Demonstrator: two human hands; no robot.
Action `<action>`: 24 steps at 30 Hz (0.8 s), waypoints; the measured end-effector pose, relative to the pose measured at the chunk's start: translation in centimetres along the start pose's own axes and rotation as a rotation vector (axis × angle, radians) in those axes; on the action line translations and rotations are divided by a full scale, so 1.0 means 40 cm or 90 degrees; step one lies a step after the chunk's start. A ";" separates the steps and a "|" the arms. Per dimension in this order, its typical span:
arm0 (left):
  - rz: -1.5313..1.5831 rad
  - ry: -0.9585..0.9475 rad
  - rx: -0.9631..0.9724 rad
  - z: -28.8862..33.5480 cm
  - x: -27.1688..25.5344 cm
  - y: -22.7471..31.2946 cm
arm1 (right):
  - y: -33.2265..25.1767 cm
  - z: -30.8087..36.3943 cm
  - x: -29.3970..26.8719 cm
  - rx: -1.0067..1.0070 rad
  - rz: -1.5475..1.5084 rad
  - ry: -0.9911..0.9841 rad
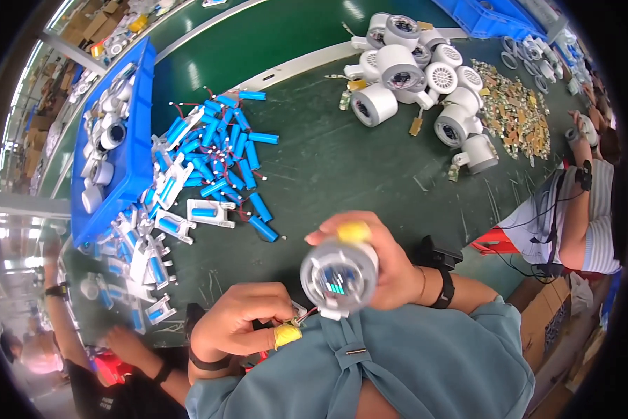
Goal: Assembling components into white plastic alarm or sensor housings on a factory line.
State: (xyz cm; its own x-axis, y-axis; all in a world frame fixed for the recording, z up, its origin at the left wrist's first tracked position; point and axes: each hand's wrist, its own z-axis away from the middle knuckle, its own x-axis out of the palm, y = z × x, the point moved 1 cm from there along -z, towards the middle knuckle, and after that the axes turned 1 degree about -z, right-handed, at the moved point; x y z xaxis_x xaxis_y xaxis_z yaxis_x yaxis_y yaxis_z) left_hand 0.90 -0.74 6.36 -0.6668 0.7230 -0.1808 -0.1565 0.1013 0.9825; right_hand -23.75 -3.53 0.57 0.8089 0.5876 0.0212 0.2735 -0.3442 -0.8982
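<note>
Grey-ringed white housing (338, 276) sitting closest to the lens, right hand (392, 272) gripping it

White housing: hanging in front of the wearer's chest, off the counter (328, 174) near its edge, its clear round face turning up toward the camera. Right hand is wrapping around its far and right side; a yellow covering (354, 232) is showing on one finger. Left hand (247, 314) is closing just below and to the left, thumb and fingertips pinching a small part (295, 320), mostly hidden. Red wire (310, 311) is running between that part and the housing's underside. Second yellow wrap (287, 336) is covering the left thumb.

Left side of counter: blue cells (216, 143) with thin red and black leads are lying in a loose heap; white trays (220, 214), several holding a cell, are spreading along its near and left flank. Blue bin (143, 119) is standing beside them, holding white round parts (111, 136).

Far right: more white housings (398, 66) are piling up, next to a spread of small tan and green boards (513, 112). Blue crate (468, 15) is sitting beyond.

Co-workers: one person (597, 216) is working at the right; another, in a dark shirt (94, 384), is reaching in at the left, partly blurred.
</note>
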 end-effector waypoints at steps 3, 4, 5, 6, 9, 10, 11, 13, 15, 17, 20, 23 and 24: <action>0.000 -0.044 0.020 -0.006 0.014 -0.015 | -0.021 -0.006 -0.001 -0.130 0.062 0.009; 0.002 -0.044 0.018 -0.009 0.017 -0.017 | -0.021 -0.005 0.003 -0.192 0.053 0.008; -0.007 -0.059 0.042 -0.015 0.020 -0.018 | -0.014 -0.010 0.008 -0.245 0.025 0.020; -0.017 -0.074 0.066 -0.021 0.021 -0.018 | -0.015 -0.009 0.014 -0.244 0.020 0.020; -0.031 -0.075 0.083 -0.026 0.036 -0.014 | -0.024 -0.010 0.031 -0.263 -0.073 0.113; -0.033 -0.066 0.100 -0.021 0.039 -0.019 | -0.020 -0.010 0.032 -0.266 -0.089 0.104; -0.030 -0.072 0.111 -0.024 0.036 -0.014 | -0.022 -0.005 0.027 -0.213 -0.097 0.084; 0.020 -0.061 0.118 -0.028 0.038 -0.011 | -0.036 0.003 0.015 -0.083 -0.172 0.056; 0.098 -0.039 0.161 -0.011 0.043 -0.011 | -0.020 -0.017 0.032 -0.183 -0.072 0.073; 0.145 -0.038 0.198 0.002 0.043 -0.004 | -0.021 0.083 0.009 0.087 -0.090 0.065; 0.162 -0.029 0.186 0.056 0.002 0.026 | -0.058 0.016 0.007 -0.103 0.197 -0.009; 0.060 0.252 0.149 0.179 -0.044 0.057 | -0.027 0.009 0.008 0.007 0.162 -0.113; 0.005 0.368 0.128 0.217 -0.060 0.070 | -0.015 0.012 0.007 0.045 0.158 -0.123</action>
State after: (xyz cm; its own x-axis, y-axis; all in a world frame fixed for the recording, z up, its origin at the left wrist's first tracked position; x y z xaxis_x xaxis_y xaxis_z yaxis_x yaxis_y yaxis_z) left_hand 8.37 3.76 9.94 -0.9635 0.2428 -0.1132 -0.0463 0.2653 0.9631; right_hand -23.94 -2.81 0.91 0.7306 0.6228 -0.2799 0.0381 -0.4465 -0.8940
